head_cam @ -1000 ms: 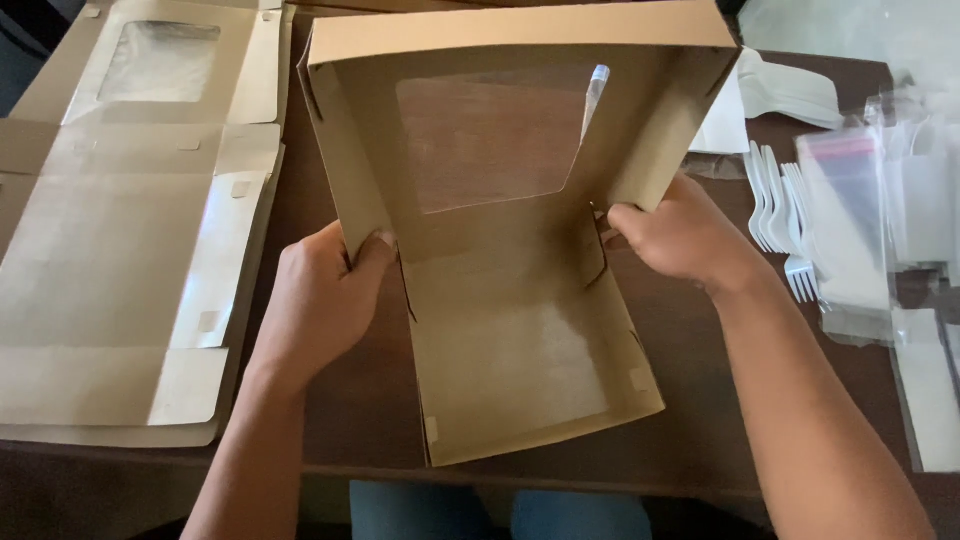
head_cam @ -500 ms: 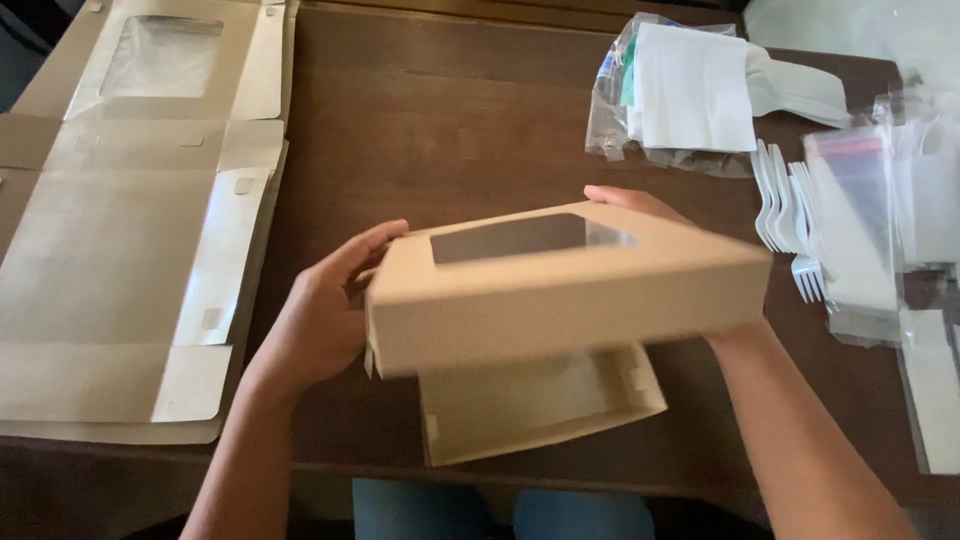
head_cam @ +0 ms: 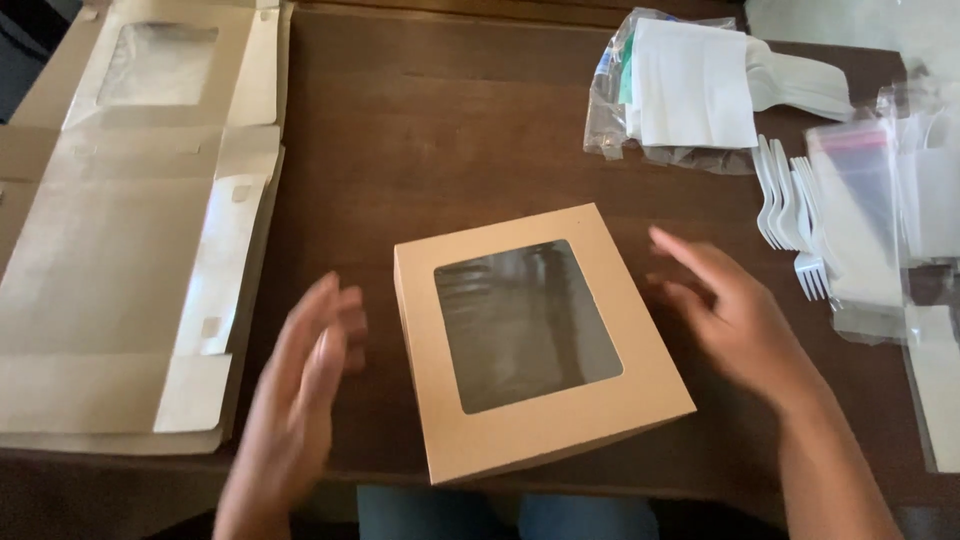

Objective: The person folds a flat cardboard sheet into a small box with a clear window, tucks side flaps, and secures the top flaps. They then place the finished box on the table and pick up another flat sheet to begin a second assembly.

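On dark wooden table [head_cam: 450, 130]: closed brown cardboard box with clear window lid [head_cam: 535, 340], near front edge. Left hand [head_cam: 300, 390] and right hand [head_cam: 735, 315] flank it, open, empty, motion-blurred. Flat cardboard blanks [head_cam: 120, 270] left, partly cut off.

Windowed box [head_cam: 535, 345] on table [head_cam: 450, 130]; flat cartons [head_cam: 130, 250] left, forks [head_cam: 795, 215] right.

A dark brown wooden table [head_cam: 440, 130] carries a closed kraft box with a clear window [head_cam: 535, 340], flat unfolded box blanks [head_cam: 120, 280] at left, white plastic forks [head_cam: 790, 215], and what seem to be bagged napkins [head_cam: 690, 90].
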